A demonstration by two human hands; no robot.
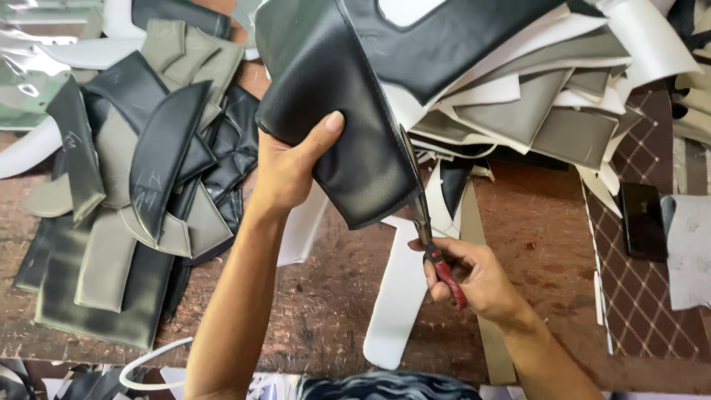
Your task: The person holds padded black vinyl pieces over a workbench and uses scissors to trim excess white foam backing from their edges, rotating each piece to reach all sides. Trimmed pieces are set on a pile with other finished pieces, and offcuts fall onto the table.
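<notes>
The left hand [289, 174] holds a black leather piece [337, 111] up over the brown table [326, 296], with the thumb pressed flat on its front and the other fingers hidden behind it. The right hand [474, 278] is closed around the red handles of a pair of scissors [426, 222]. The blades point up along the right edge of the piece, close to the stitched seam. To do this well, the person should keep the piece pulled tight and snip in small bites just beside the seam, not into it. Piles of cut grey and black pieces [141, 170] lie to the left, and a stack of grey and white pieces [533, 104] lies behind.
</notes>
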